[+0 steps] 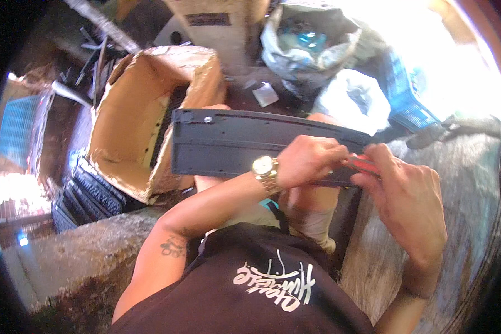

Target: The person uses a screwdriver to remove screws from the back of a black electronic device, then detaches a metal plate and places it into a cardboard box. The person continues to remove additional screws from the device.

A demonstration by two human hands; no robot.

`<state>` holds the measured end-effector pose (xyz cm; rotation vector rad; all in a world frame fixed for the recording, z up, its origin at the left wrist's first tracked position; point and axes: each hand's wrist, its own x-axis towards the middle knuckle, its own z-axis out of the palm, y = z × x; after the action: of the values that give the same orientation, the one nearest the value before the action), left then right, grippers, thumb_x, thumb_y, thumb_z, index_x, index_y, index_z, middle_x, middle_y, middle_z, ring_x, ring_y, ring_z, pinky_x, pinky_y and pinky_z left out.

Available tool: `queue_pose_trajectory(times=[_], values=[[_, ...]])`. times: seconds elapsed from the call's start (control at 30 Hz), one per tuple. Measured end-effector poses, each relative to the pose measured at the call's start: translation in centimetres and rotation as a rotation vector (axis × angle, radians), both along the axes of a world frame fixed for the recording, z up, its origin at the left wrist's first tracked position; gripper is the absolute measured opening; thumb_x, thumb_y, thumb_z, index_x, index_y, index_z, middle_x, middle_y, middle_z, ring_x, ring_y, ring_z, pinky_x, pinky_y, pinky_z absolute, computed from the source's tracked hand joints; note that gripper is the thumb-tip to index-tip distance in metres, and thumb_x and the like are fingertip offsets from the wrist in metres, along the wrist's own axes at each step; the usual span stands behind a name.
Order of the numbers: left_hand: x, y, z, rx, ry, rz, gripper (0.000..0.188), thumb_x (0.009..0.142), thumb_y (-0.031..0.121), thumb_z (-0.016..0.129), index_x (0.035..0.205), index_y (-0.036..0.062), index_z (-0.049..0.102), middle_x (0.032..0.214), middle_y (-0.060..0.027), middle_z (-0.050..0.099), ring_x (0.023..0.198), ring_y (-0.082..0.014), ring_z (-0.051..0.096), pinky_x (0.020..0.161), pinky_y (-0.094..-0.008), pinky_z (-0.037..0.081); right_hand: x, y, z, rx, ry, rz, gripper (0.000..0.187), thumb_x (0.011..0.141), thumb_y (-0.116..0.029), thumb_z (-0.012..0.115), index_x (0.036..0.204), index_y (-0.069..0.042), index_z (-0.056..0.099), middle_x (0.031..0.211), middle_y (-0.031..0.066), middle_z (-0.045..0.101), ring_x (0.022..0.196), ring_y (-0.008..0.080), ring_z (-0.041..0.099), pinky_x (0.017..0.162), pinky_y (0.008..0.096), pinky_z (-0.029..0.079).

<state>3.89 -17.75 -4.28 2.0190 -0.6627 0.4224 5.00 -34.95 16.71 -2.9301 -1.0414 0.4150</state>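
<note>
the dark long panel (220,138) lies across the person's lap in the middle of the frame, its left end near the torn cardboard box (131,125). the right hand (403,189), right of centre, has its fingers closed around a red tool (364,163) by the panel's right end. the left hand (310,160) is curled over the panel just beside the tool; whether it pinches a part or only steadies things, i cannot tell. the step in hand seems to be working on the panel's right end, and the next move likely calls for a steady panel and a well-guided tool tip
</note>
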Motion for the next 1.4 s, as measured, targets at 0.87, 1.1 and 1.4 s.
queue_pose_trajectory(times=[0.87, 1.1, 1.4], values=[[-0.6, 0.3, 2.3, 0.160, 0.049, 0.098, 0.036, 0.085, 0.024, 0.084, 0.113, 0.0091, 0.068, 0.103, -0.0116, 0.073, 0.096, -0.0357, 0.072, 0.079, -0.0445, 0.059, -0.4, -2.5, -0.1, 0.222, -0.113, 0.096, 0.021, 0.091, -0.013, 0.077, 0.111, -0.011, 0.071, 0.102, 0.0119, 0.064, 0.087, 0.0313, 0.072, 0.072, 0.0446, 0.059], [-2.4, 8.8, 6.1, -0.004, -0.231, 0.525, 0.065, 0.091, 0.025, 0.086, 0.145, 0.0034, 0.058, 0.139, -0.0146, 0.067, 0.132, -0.0316, 0.062, 0.110, -0.0442, 0.050, 0.3, -6.4, -3.0, 0.870, -0.393, -0.120, 0.040, 0.097, -0.017, 0.075, 0.134, -0.007, 0.065, 0.117, 0.0151, 0.072, 0.079, 0.0215, 0.071, 0.068, 0.0390, 0.059], [-6.4, 16.5, 3.9, 0.547, 0.152, 0.811, 0.023, 0.099, 0.026, 0.075, 0.116, 0.0106, 0.078, 0.130, -0.0084, 0.073, 0.134, -0.0326, 0.058, 0.118, -0.0510, 0.037, -3.9, -3.8, -17.0, 1.002, -0.080, -0.315, 0.067, 0.099, -0.013, 0.074, 0.159, -0.002, 0.046, 0.125, 0.0216, 0.074, 0.097, 0.0331, 0.077, 0.079, 0.0415, 0.062]])
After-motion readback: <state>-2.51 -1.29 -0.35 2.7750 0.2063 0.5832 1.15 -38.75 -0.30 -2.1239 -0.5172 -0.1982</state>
